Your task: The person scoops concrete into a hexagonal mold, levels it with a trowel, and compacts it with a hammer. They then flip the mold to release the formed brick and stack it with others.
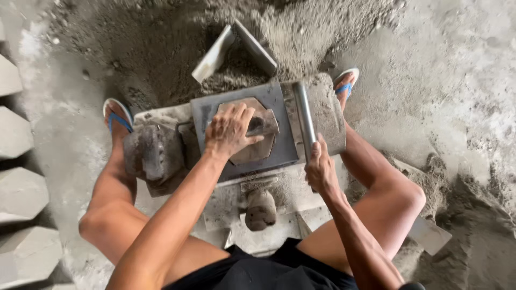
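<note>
A grey metal mould press (279,107) stands on the ground between my legs, with a hexagonal opening (252,153) in its top plate. My left hand (230,130) presses down on the hexagonal part, fingers curled over a small metal block (264,124). My right hand (320,169) grips the lower end of a round metal bar handle (304,115) on the press's right side. A cement-caked lever knob (260,209) sticks out below the press toward me.
A pile of grey cement mix (177,37) lies beyond the press, with a flat shovel blade (231,48) in it. Finished hexagonal blocks (21,193) line the left edge. My feet in blue sandals (117,115) flank the press. A trowel blade (430,235) lies at right.
</note>
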